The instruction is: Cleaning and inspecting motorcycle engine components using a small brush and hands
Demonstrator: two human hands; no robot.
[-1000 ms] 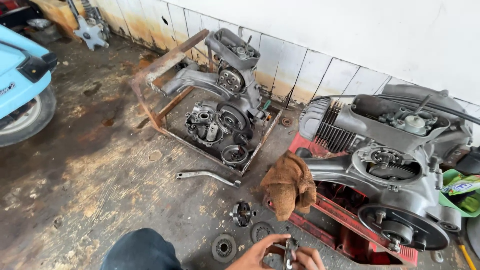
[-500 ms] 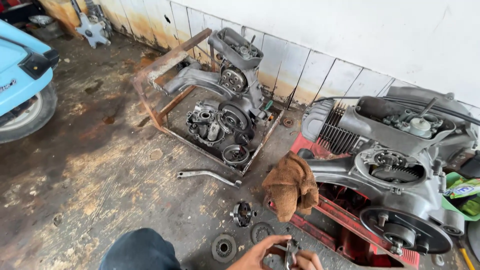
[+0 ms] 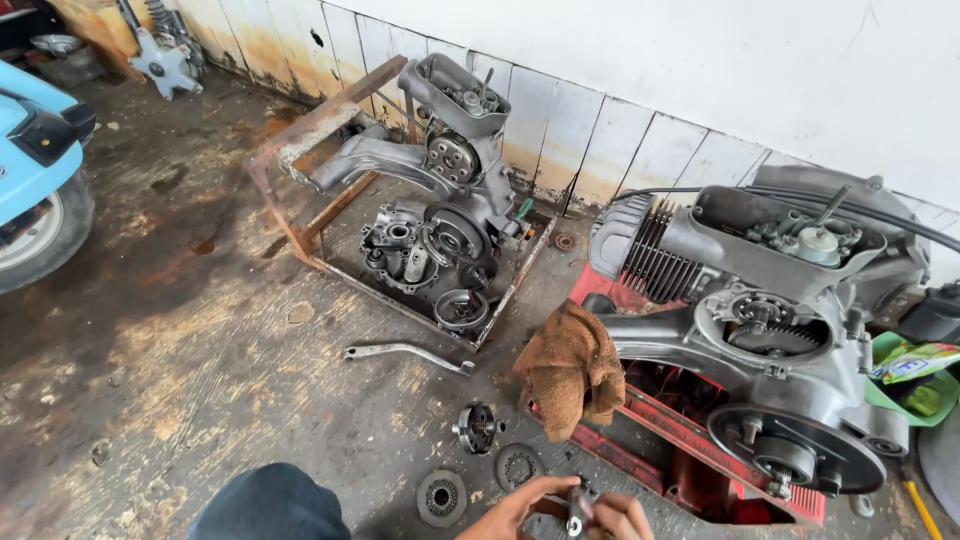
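Fingers of both hands pinching a small metal part [image 3: 577, 506] at the near edge, left hand [image 3: 520, 505] and right hand [image 3: 618, 517] gripping it together, clutch discs [image 3: 441, 496] lying just left, brown rag [image 3: 572, 366] draping over the grey engine [image 3: 760, 330] beyond.

Both hands cut off by the bottom edge, left hand [image 3: 520, 508], right hand [image 3: 620, 518], small metal part [image 3: 577, 505] between them too small to identify, blue scooter [image 3: 35, 170] cropped at left.

Dull grey metal engine [image 3: 760, 300], rough brown cloth [image 3: 572, 365].
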